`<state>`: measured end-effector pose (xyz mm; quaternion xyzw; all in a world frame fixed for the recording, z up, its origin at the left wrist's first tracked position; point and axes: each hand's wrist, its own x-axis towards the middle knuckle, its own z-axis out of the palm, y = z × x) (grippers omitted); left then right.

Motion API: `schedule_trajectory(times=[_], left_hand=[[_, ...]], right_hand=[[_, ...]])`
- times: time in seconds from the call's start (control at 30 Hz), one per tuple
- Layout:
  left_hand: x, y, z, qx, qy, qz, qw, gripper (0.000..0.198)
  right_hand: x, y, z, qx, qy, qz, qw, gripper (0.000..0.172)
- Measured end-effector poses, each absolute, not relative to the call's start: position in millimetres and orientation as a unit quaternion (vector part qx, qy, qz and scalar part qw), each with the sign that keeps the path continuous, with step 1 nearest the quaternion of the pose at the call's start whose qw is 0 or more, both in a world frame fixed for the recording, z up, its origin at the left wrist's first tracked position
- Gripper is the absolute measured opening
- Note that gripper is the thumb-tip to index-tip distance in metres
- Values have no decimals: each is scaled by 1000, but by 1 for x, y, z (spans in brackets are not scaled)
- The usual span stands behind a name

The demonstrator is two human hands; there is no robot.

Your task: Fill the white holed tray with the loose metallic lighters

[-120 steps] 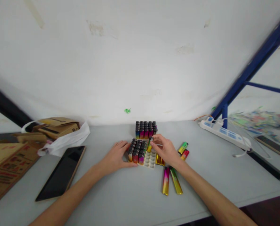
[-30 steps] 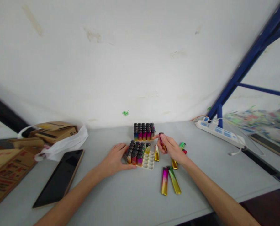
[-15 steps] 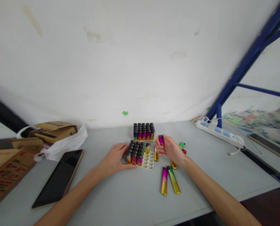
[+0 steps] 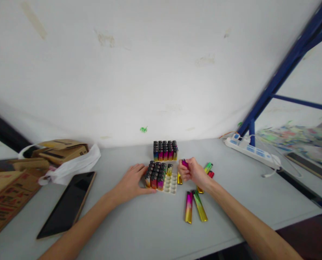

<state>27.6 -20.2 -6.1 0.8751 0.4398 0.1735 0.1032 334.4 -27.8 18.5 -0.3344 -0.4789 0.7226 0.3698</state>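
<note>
My right hand (image 4: 192, 172) is closed around a lighter (image 4: 185, 164) with a magenta upper part, held just right of a pale tray (image 4: 171, 191) with round-cornered slots. Several black-topped lighters (image 4: 154, 177) stand upright in the tray's left part, and one yellow lighter (image 4: 170, 169) stands at its back. My left hand (image 4: 130, 183) braces the tray's left front corner, thumb along the front and fingers at the left side. In front of my right hand lie a magenta-and-gold lighter (image 4: 188, 208) and a green-and-gold lighter (image 4: 200, 207). More lighters lie partly hidden around my right hand.
Behind the tray stands a full block of upright lighters (image 4: 165, 151). A dark tablet (image 4: 67, 204), a white plastic bag (image 4: 73, 169) and cardboard boxes (image 4: 13, 198) are on the left. A power strip (image 4: 254, 153) with cables lies at the back right, near a blue metal frame (image 4: 274, 81).
The lighter in my right hand has tilted and dropped slightly, and the fingers have curled tighter round it. My left hand stays at the tray.
</note>
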Motion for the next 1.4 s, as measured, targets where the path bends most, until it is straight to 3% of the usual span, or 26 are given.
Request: schedule_trajectory(times=[0.27,0.63,0.97,1.17,1.4], left_hand=[[28,-20,-7,872,443,180,105,78],[28,-20,-7,876,438,175,101,78],[28,-21,-5,873,436,184,113,74],[28,-21,-5,873,439,180,114,77],[28,-21,-6,874,438,177,110,75]], right_hand=[[332,-26,18,-324,-495,713,377,39],[331,-27,18,-349,-487,699,391,30],[331,-28,25,-356,-525,634,443,56],[338,-35,27,-393,-672,442,446,45],[334,-41,22,-391,-688,420,445,32]])
